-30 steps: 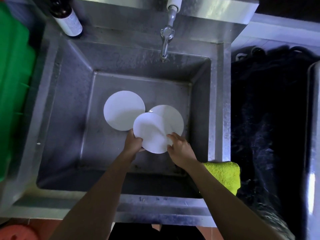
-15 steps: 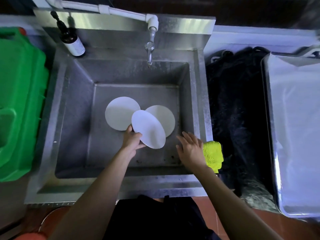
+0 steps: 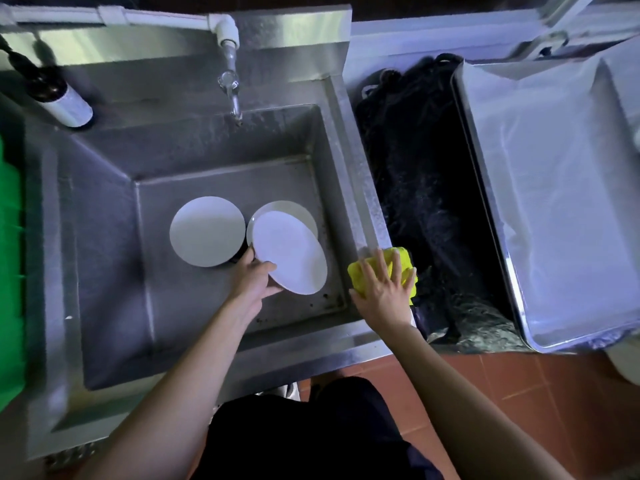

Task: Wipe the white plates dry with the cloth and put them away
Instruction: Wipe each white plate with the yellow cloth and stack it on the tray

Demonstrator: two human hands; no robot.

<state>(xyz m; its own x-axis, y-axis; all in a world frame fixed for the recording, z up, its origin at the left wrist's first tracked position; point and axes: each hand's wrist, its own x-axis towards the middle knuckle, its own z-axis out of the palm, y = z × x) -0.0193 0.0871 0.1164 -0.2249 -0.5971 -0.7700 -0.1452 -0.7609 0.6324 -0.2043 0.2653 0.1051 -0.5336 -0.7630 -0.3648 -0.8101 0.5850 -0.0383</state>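
Plates, three of them and all white, are sitting in the steel sink (image 3: 104, 237) in front of me. One plate (image 3: 207, 231) is lying flat on the sink floor toward the left. A second plate (image 3: 298, 211) is lying near the right wall, mostly covered by the third plate (image 3: 291, 252), which I am holding tilted above it. My left hand (image 3: 254, 282) is gripping that third plate at its lower left edge, thumb curled over the rim and fingers going underneath it. My right hand (image 3: 384, 287) is resting flat on the one yellow cloth (image 3: 360, 273), fingers spread and straight, not closing around it. The cloth is lying on the right rim of the sink, just beside the dark gap between the sink and a metal tray (image 3: 554, 209) lined with white plastic. One tap (image 3: 230, 86) is hanging over the back of the sink, and one dark bottle (image 3: 57, 97) with a white label is standing at the back left corner. Something green (image 3: 10, 254) is showing at the far left edge.
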